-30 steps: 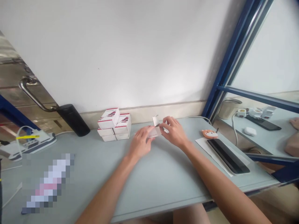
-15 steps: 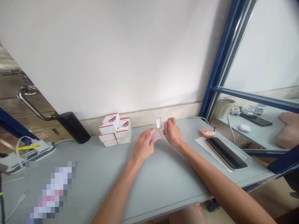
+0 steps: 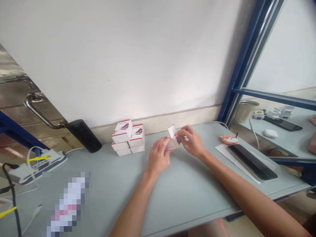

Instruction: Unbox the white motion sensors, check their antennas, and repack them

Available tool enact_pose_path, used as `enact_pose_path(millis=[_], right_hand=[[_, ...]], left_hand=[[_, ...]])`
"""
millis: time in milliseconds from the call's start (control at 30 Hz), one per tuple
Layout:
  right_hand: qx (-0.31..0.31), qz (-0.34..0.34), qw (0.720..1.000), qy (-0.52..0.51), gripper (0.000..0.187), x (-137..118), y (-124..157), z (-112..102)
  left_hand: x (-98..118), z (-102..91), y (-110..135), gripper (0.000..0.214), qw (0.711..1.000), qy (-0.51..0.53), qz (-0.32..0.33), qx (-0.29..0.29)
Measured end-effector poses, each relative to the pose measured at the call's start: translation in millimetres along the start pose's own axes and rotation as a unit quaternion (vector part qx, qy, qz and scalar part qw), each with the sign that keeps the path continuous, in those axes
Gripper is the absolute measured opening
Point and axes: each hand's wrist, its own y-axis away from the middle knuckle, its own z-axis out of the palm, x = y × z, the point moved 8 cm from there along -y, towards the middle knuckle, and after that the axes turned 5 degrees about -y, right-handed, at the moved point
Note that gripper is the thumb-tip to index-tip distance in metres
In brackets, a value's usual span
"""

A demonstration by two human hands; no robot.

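A small white carton box [image 3: 173, 143] with faint print is gripped in my left hand [image 3: 159, 156], whose fingers lie over its left side and top. Its lid flap [image 3: 171, 131] stands up, so that end is open. My right hand [image 3: 192, 141] is at the open right end, with thumb and fingers curled in close to the box's edge. Something small and whitish shows between those fingers, too small to make out. To the left, several white boxes with red edges [image 3: 130, 136] are stacked against the wall.
A black cylinder [image 3: 84, 135] leans near the metal handle [image 3: 40, 113]. On the left sit a power strip [image 3: 44, 166] with cables and a blurred-out item [image 3: 67, 204]. On the right are a phone [image 3: 251, 162] on white paper, an orange animal-faced item [image 3: 229, 139] and a mirror [image 3: 278, 121].
The right hand's fingers have loosened and shifted slightly right from the box's open end. My view has turned a little, so everything appears farther right. The left hand keeps its hold.
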Motion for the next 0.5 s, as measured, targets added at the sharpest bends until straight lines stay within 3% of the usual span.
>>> enact_pose_path(millis=[167, 367, 500], right_hand=[[0.049, -0.013, 0.996, 0.077, 0.019, 0, -3, -11], [0.079, 0.117, 0.990, -0.018, 0.021, 24, 3, -15], [0.178, 0.195, 0.958, -0.110, 0.013, 48, 4, -34]], left_hand=[[3, 3.6, -1, 0.061, 1.000, -0.010, 0.000, -0.011], [4, 4.8, -2, 0.062, 1.000, -0.016, -0.011, -0.019], [0, 4.3, 0, 0.061, 1.000, -0.007, -0.026, -0.017]])
